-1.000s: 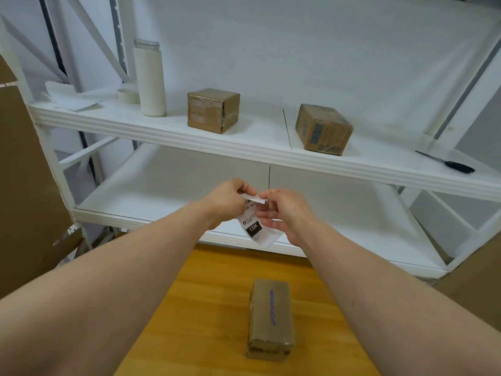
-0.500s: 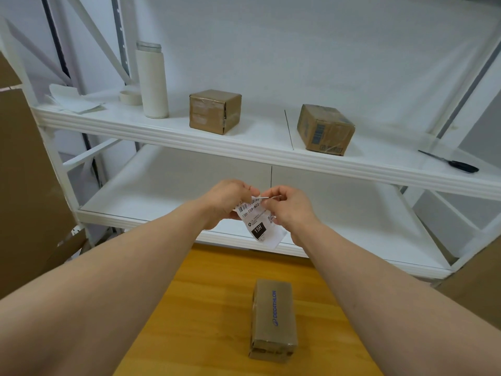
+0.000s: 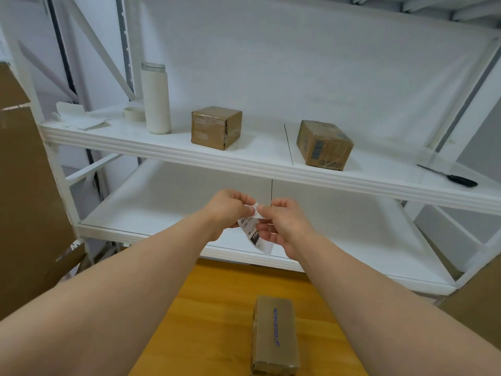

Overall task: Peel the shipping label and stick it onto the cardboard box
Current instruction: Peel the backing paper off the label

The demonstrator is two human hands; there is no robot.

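Hands meet in mid-air in front of a white rack, both busy with the shipping label (image 3: 254,234). The left hand (image 3: 227,210) has its fingers curled in, thumb and fingertips pinching the label's top corner. The right hand (image 3: 285,226) pinches the same top edge between thumb and forefinger, while its other fingers, loosely bent, lie against the label lower down. A small white flap curls up between the two pinches; whether it is label or backing cannot be told. The label hangs tilted below the hands, its printed face with a black patch towards the camera. The cardboard box (image 3: 275,335) lies well below and nearer, flat on the wooden table (image 3: 217,308), long side pointing away, blue lettering on top, touched by neither hand. On the upper shelf (image 3: 244,162) stand a cube-shaped brown box (image 3: 215,127) and, well apart to its right, a taped brown box (image 3: 324,145). Left of them are a tall white bottle (image 3: 156,99), a tape roll (image 3: 133,114) just beside it, and some loose white sheets (image 3: 78,119). A black-handled tool (image 3: 451,177) lies at the shelf's far right. A large cardboard sheet (image 3: 24,185) leans at the left edge.
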